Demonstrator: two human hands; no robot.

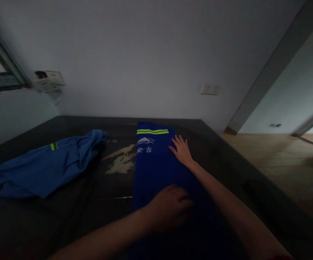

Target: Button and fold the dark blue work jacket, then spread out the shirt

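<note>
A dark blue work garment [156, 166] with a yellow-green reflective stripe and white lettering lies in a long, narrow folded shape on the dark table [113, 206]. Fingers spread, my right hand [182, 150] rests flat along the garment's right edge, just below the stripe. My left hand [171, 206] is over the nearer part of the cloth, its fingers curled and smeared by motion. Whether it grips any fabric cannot be made out. The garment's near end fades into shadow between my forearms.
A second, lighter blue garment [53, 164] lies crumpled on the table's left side. A pale printed picture [121, 160] shows on the tabletop. The wall behind carries a socket [210, 89] and a power strip [49, 81]. Wooden floor [267, 155] lies to the right.
</note>
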